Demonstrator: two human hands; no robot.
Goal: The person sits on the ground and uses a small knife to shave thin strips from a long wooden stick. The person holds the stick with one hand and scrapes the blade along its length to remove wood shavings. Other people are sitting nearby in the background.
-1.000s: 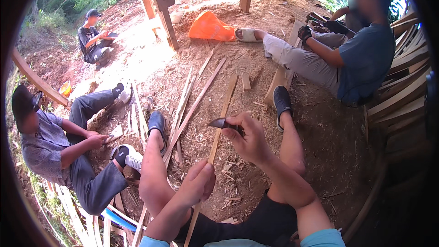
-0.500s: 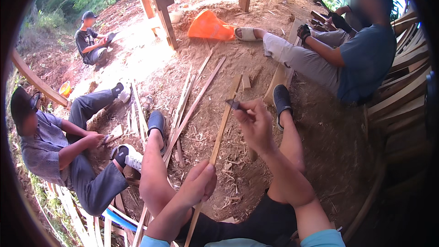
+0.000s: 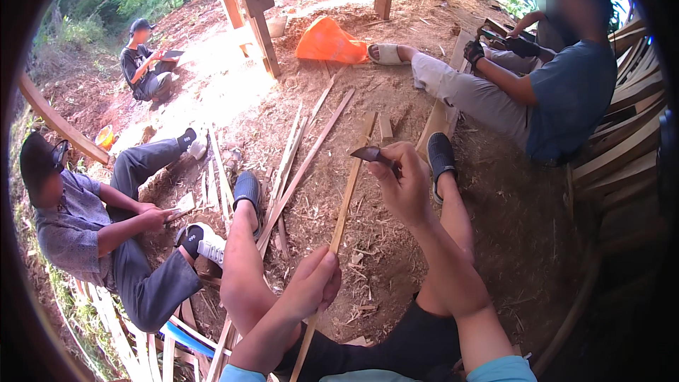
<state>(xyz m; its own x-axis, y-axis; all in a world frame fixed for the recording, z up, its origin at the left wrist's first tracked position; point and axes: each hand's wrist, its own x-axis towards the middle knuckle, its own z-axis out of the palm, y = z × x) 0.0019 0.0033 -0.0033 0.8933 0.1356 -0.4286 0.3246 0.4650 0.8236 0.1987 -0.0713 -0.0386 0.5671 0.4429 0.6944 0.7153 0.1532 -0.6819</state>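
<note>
Holding the long, tan wooden strip [image 3: 346, 208] diagonally in our closed left hand [image 3: 315, 283], we pinch a dark, pointed metal blade [image 3: 367, 153] in our right hand [image 3: 405, 185]; shaping looks unfinished, remainder unclear.

We have a long, thin, flat strip of yellow-brown wood [image 3: 344, 212]. It looks straight and slants up and away, leaning a bit to the right. Our left hand [image 3: 313, 284] is closed around it, and its near end runs down over our lap. We also have a small dark knife [image 3: 367, 153] with a short, pointy blade. It sits in our right hand [image 3: 405, 182], tip to the left, across the strip's upper part; we can't tell if they touch.
</note>
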